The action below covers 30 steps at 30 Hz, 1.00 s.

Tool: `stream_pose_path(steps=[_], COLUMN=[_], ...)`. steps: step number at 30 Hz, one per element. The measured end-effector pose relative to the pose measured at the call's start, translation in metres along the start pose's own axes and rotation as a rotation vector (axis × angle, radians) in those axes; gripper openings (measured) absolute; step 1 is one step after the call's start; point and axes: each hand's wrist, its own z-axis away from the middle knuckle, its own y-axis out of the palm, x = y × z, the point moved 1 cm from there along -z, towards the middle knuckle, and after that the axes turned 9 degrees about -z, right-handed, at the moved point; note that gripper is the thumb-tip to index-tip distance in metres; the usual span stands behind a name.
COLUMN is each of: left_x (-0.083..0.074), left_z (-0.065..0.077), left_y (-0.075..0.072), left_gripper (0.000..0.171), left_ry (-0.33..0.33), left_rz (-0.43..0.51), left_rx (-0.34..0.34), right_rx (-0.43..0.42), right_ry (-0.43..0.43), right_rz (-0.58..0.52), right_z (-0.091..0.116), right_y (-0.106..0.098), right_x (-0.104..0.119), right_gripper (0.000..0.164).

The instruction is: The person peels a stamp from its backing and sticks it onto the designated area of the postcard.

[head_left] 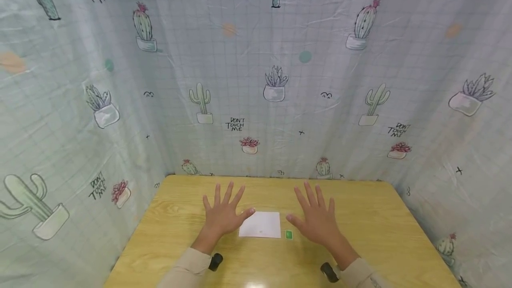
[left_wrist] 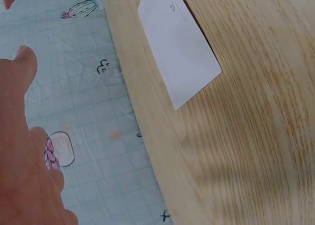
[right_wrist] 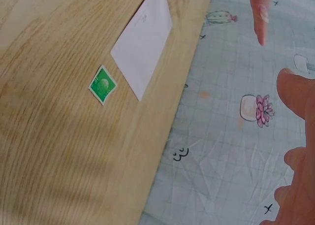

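A white envelope [head_left: 262, 225] lies flat on the wooden table, with small faint print near its front edge. Just to its right is a small green postage stamp [head_left: 289, 234] with a white border; the right wrist view shows a pale round figure on the stamp [right_wrist: 103, 85]. My left hand [head_left: 224, 217] is spread, palm down, above the table at the envelope's left, its thumb tip overlapping the envelope's corner in the head view. To the right of the stamp, my right hand [head_left: 318, 221] hovers with fingers spread and thumb pointing toward the stamp. Both hands hold nothing.
The yellow wood-grain table [head_left: 372, 230] ends at the back against a hanging curtain [head_left: 304, 101] printed with cacti, which also encloses both sides. Dark bands [head_left: 330, 273] sit at both wrists, below light sleeves [head_left: 188, 266].
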Motion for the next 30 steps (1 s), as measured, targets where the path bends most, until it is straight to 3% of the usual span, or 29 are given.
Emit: stream_pose_path(steps=[8, 16, 23, 30], left_x=[0.005, 0.0, -0.005, -0.006], left_z=[0.001, 0.008, 0.008, 0.007], left_y=[0.007, 0.007, 0.008, 0.017], left_gripper=[0.088, 0.085, 0.084, 0.087], left_ry=[0.003, -0.012, -0.007, -0.01], left_rz=[0.009, 0.025, -0.011, -0.061], left_rx=[-0.029, 0.005, -0.001, 0.04], right_rx=[0.006, 0.015, -0.006, 0.01], right_ry=[0.004, 0.013, 0.001, 0.001], right_rz=[-0.011, -0.019, -0.002, -0.027], right_z=[-0.003, 0.0, 0.002, 0.005], right_y=[0.002, 0.009, 0.013, 0.014], right_x=[0.007, 0.007, 0.001, 0.001], right_gripper=[0.091, 0.089, 0.087, 0.086])
